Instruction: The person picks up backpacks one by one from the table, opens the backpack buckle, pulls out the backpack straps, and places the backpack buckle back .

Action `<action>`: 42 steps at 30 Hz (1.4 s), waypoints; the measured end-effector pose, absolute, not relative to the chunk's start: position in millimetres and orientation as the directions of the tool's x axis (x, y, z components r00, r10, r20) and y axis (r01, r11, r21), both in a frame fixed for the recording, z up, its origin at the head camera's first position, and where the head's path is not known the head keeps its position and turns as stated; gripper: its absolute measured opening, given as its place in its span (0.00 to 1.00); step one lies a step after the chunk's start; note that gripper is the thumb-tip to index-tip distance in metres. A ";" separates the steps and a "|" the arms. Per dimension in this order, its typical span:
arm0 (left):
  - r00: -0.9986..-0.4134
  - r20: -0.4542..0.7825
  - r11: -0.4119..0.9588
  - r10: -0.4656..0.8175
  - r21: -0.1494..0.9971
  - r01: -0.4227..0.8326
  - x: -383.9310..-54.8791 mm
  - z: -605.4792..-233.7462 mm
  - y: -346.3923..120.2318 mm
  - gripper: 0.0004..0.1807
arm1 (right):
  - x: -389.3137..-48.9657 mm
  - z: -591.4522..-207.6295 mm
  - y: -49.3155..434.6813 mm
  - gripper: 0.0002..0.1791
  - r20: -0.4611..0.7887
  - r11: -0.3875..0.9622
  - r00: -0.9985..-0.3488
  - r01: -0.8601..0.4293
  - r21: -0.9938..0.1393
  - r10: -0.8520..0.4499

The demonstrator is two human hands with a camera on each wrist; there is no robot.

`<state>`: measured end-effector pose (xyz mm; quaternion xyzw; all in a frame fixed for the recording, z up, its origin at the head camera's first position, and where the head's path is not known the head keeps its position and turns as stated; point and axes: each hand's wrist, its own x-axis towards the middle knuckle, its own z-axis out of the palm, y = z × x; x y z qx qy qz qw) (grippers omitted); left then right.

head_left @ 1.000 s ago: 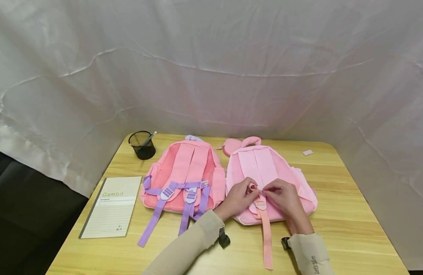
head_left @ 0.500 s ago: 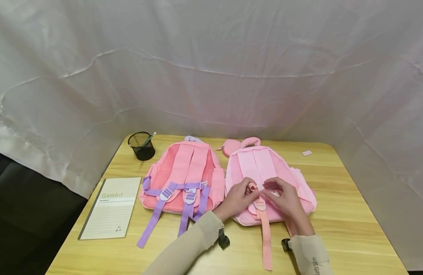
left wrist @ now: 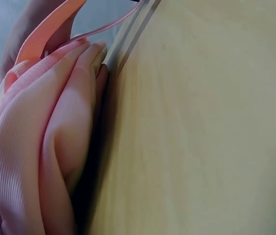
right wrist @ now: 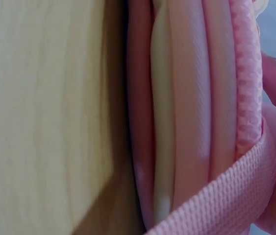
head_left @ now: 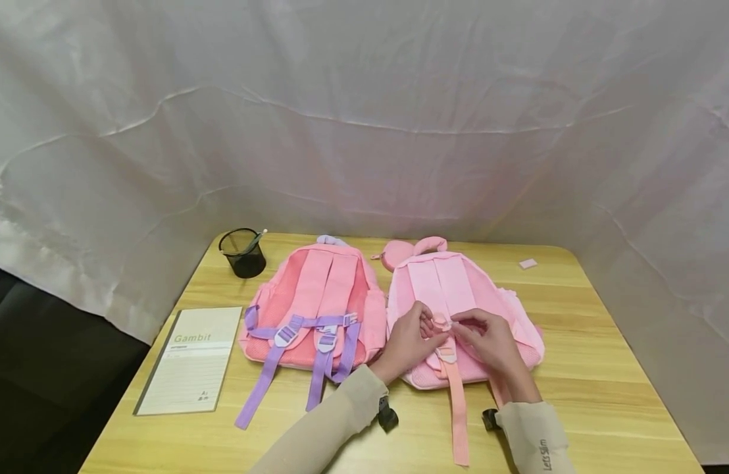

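Observation:
A light pink backpack (head_left: 414,283) lies back side up on the table, its straps toward me. At its lower middle my left hand (head_left: 404,342) holds a short rolled pink strap (head_left: 440,320) with thumb and curled fingers. Opposite it, my right hand (head_left: 489,339) pinches a small white buckle (head_left: 447,325) at that strap. Below them a white strap adjuster (head_left: 446,355) carries a peach strap (head_left: 458,415) that hangs onto the tabletop. In the right wrist view, a pink webbing strap (right wrist: 221,196) crosses the bag's side close to the right fingers.
A coral backpack (head_left: 329,276) with purple straps (head_left: 264,388) lies left of the pink one. Farther left are a notebook (head_left: 189,368) and a black mesh pen holder (head_left: 246,260). A round pink pouch (head_left: 397,254) and small pale block (head_left: 527,263) lie at the back.
The strap roll has turned and slipped out toward the left fingertips, and the left fingers have loosened around it. The right hand's fingertips have closed together at the buckle.

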<state>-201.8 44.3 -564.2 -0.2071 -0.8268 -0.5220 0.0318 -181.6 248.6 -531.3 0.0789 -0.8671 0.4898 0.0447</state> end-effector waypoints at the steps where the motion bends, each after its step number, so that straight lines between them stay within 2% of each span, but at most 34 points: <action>1: -0.921 0.265 0.392 0.285 0.845 0.365 -201.7 -564.1 44.9 0.21 | -182.2 -532.6 248.5 0.11 0.162 0.500 -0.983 -0.184 -0.846 -0.087; 5: -0.929 0.277 0.450 0.244 0.817 0.362 -201.6 -563.2 47.1 0.14 | -183.1 -535.7 247.9 0.11 0.182 0.470 -0.982 -0.186 -0.863 -0.054; 10: -0.897 0.330 0.456 0.293 0.777 0.435 -200.3 -562.9 50.8 0.04 | -181.4 -536.7 247.1 0.12 0.187 0.432 -0.982 -0.177 -0.884 -0.019; 15: -0.888 0.347 0.450 0.302 0.769 0.454 -199.0 -563.2 52.2 0.03 | -179.9 -535.7 245.6 0.11 0.214 0.374 -0.977 -0.206 -0.904 -0.020; 22: -0.898 0.347 0.417 0.270 0.798 0.434 -197.3 -564.1 50.4 0.03 | -180.5 -535.5 241.6 0.07 0.294 0.407 -0.956 -0.272 -0.872 -0.008; 31: -0.866 0.375 0.486 0.330 0.719 0.497 -195.8 -565.0 50.7 0.03 | -181.4 -527.9 239.1 0.08 0.289 0.371 -0.955 -0.247 -0.896 0.062; 38: -0.855 0.379 0.499 0.354 0.697 0.516 -196.0 -561.8 50.5 0.04 | -174.8 -501.7 230.6 0.08 0.286 0.384 -0.951 -0.222 -0.896 0.118; 42: -0.866 0.357 0.498 0.349 0.712 0.494 -198.4 -554.7 50.2 0.04 | -176.9 -500.8 231.1 0.09 0.293 0.360 -0.949 -0.235 -0.903 0.114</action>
